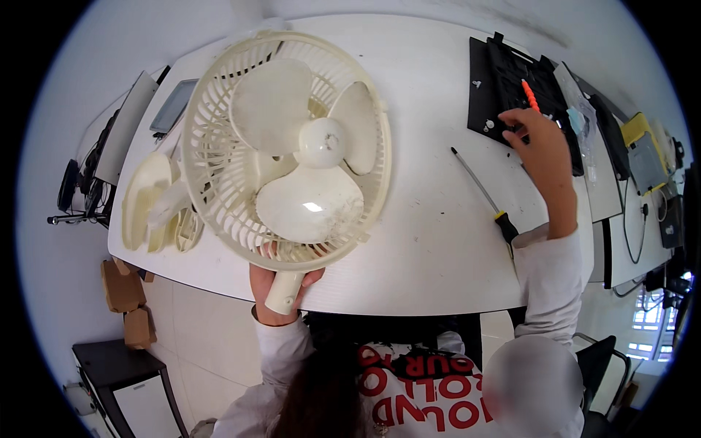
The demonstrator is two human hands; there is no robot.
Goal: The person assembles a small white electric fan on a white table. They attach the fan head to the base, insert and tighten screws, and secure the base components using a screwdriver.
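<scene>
A cream desk fan head (312,208) with three blades and a rear cage tilts up over the left part of the table, its front uncovered. My left hand (263,298) is wrapped round its short neck and lower rim from below. My right hand (542,142) reaches over the black tool case (504,69), fingers bent and apart, with no object visible between them. By its fingertips, a small metal piece (488,125) lies on the case's black flap. An orange spiral-shaped item (530,95) is just beyond the hand. A screwdriver (502,225) with a black-and-yellow handle lies near my right forearm.
Cream plastic housing parts (146,201) lie left of the fan, with a grey tray (174,106) behind them. Clear plastic bags (584,139) are beside the tool case. A yellow-and-grey case (646,157) stands farther right. Cardboard boxes (123,285) sit below the table's left edge.
</scene>
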